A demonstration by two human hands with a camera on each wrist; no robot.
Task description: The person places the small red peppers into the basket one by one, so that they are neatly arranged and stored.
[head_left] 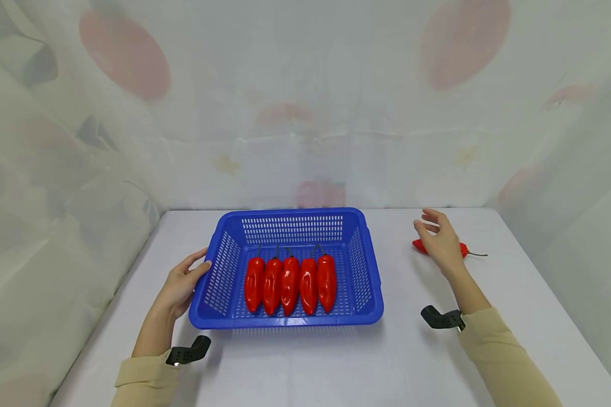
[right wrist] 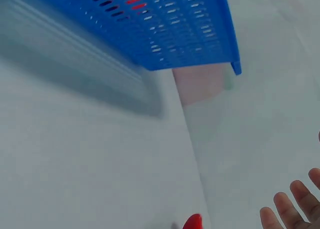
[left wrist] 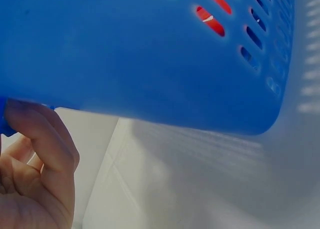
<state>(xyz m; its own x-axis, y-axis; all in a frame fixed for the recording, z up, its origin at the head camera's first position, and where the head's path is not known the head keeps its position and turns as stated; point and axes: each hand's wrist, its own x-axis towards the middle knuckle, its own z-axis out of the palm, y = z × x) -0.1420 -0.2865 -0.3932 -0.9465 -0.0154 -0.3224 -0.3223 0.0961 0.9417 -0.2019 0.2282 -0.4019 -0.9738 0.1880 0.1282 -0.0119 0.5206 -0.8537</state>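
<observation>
A blue plastic basket (head_left: 287,212) with slotted walls stands in the middle of the head view. Inside it lie several glossy red peppers (head_left: 291,282), side by side in a row with their stems to the back. My left hand (head_left: 178,285) grips the basket's left rim; in the left wrist view its curled fingers (left wrist: 50,149) are at the rim's edge. Off to the right, my right hand (head_left: 442,243) hovers over a single red pepper (head_left: 420,246), its fingers loosely bent and holding nothing. The hand covers that pepper's middle; the tip and stem show.
A white table (head_left: 305,367) carries everything. Behind it hangs a pale printed sheet (head_left: 305,158), with more sheeting (head_left: 41,226) along the left side. A black wrist camera (head_left: 188,351) sits at the left cuff, another wrist camera (head_left: 442,318) at the right cuff.
</observation>
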